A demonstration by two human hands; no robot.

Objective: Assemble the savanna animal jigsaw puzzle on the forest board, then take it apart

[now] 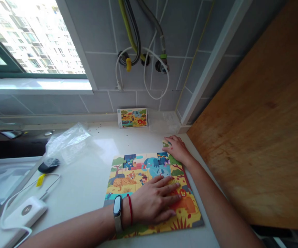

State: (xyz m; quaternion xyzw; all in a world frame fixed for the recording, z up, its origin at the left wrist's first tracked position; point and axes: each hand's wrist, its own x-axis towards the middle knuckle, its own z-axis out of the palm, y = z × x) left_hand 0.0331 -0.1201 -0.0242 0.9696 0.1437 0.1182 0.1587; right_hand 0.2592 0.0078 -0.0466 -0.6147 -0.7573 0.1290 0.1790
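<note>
A colourful animal jigsaw puzzle (124, 177) lies on the white counter, its pieces mostly joined into a rectangle. My left hand (155, 199) rests flat on its lower right part, fingers spread over the lion area, with a fitness band and a red cord at the wrist. At the puzzle's top right corner, my right hand (176, 148) pinches a puzzle piece (166, 143) with green on it. That piece is just above the top edge. Two dark blue patches show along the top row of the puzzle.
A small picture card (132, 118) of the same scene leans against the back wall. Clear plastic wrapping (71, 143) lies left, near the sink (12, 143). A white power strip (22, 218) with a cable is lower left. A wooden panel (262, 120) bounds the right side.
</note>
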